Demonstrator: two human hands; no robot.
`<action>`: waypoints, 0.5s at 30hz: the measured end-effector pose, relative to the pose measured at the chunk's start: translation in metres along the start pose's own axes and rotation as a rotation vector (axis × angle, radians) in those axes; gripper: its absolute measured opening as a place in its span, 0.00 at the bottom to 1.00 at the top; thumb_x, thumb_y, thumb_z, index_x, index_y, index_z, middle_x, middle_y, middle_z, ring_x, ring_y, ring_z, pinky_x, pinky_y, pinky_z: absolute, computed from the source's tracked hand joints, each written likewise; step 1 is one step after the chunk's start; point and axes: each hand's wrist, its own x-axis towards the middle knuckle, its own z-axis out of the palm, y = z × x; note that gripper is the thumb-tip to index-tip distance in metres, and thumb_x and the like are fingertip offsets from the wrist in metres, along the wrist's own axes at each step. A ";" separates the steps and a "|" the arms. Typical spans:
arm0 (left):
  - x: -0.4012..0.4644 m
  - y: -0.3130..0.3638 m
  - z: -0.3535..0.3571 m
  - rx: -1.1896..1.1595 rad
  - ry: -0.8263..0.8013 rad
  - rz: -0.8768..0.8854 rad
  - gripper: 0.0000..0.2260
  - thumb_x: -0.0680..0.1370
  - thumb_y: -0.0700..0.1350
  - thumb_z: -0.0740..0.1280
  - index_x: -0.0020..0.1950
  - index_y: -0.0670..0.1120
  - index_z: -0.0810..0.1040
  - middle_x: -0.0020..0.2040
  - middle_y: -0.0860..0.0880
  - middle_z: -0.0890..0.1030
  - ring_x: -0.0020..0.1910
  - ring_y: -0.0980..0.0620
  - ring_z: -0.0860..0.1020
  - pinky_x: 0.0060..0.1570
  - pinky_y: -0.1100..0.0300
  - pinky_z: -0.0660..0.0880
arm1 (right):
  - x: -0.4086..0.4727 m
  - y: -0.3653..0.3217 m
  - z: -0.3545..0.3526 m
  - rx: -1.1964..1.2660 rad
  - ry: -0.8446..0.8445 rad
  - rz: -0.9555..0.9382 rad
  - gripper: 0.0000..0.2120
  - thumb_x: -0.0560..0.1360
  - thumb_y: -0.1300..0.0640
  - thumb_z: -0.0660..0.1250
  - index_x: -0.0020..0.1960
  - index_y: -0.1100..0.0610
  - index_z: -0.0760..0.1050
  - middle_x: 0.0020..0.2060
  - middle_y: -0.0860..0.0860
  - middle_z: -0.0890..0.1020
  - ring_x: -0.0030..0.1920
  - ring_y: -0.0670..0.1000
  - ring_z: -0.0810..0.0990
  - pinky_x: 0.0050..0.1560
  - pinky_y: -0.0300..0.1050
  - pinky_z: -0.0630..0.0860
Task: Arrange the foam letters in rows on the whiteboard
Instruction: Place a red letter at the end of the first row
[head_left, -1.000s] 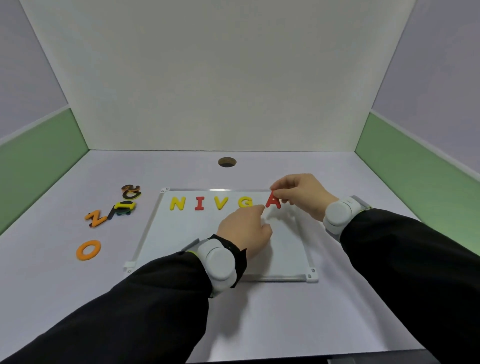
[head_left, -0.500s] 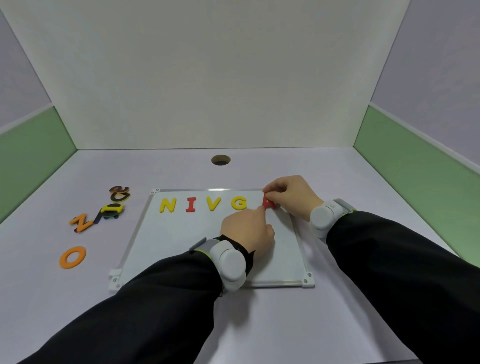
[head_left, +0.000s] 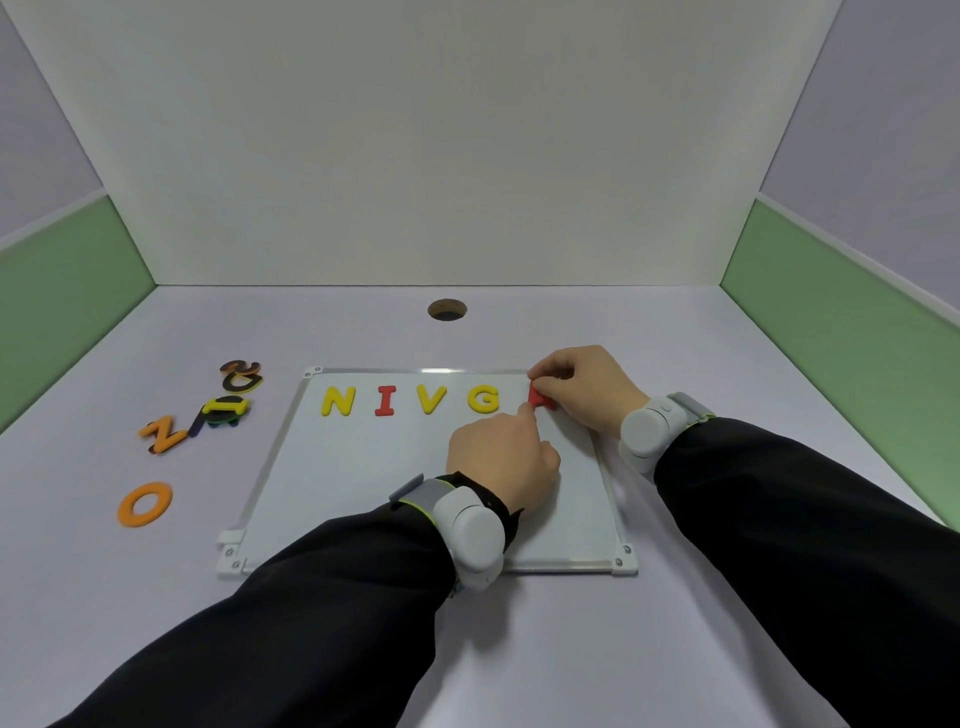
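The red foam letter (head_left: 540, 399) is lying at the right end of the top row on the flat white whiteboard (head_left: 363, 478), mostly hidden, so its shape cannot be read. The right hand (head_left: 584, 387) is pinching its upper part between thumb and curled fingers. The left hand (head_left: 501, 457) is reaching with its fingers loosely curled, and the tip of the forefinger is touching the lower left edge of the same letter; it is gripping nothing.

To the left of this letter, in one row on the board, four letters are lying flat and apart from each other: a yellow foam G (head_left: 483, 399), a yellow foam V (head_left: 432, 399), a red foam I (head_left: 385, 401) and a yellow foam N (head_left: 337, 401).

The board is lying on the pale lilac table (head_left: 363, 649). Left of the board, on the table, an orange foam O (head_left: 144, 504) is lying alone, well apart from an orange foam Z (head_left: 163, 434). Near the Z, a small heap with a yellow letter on top (head_left: 226, 410) is resting, and behind it a dark brown and orange curled letter (head_left: 241, 375).

Both wrists are wearing grey bands over black sleeves. A round hole (head_left: 447, 309) is showing in the table near the back wall.
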 end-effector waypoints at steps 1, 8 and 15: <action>0.000 0.000 0.000 0.000 0.000 -0.003 0.19 0.80 0.52 0.54 0.69 0.46 0.67 0.43 0.48 0.75 0.38 0.47 0.72 0.37 0.55 0.66 | 0.000 0.000 0.001 -0.005 0.003 -0.001 0.08 0.73 0.64 0.66 0.46 0.55 0.83 0.36 0.51 0.87 0.35 0.46 0.81 0.47 0.42 0.81; 0.000 -0.001 0.001 -0.020 -0.017 -0.015 0.20 0.80 0.51 0.55 0.70 0.46 0.67 0.41 0.49 0.73 0.38 0.46 0.72 0.37 0.56 0.66 | 0.003 0.002 0.003 -0.071 0.006 -0.009 0.08 0.75 0.62 0.67 0.49 0.57 0.84 0.40 0.52 0.87 0.40 0.51 0.84 0.52 0.45 0.82; -0.001 -0.001 0.000 -0.031 -0.029 -0.027 0.19 0.80 0.51 0.55 0.70 0.46 0.67 0.41 0.49 0.73 0.38 0.46 0.73 0.37 0.56 0.67 | 0.003 0.000 0.002 -0.024 0.024 0.052 0.20 0.75 0.72 0.56 0.55 0.61 0.83 0.52 0.57 0.85 0.54 0.53 0.82 0.56 0.41 0.76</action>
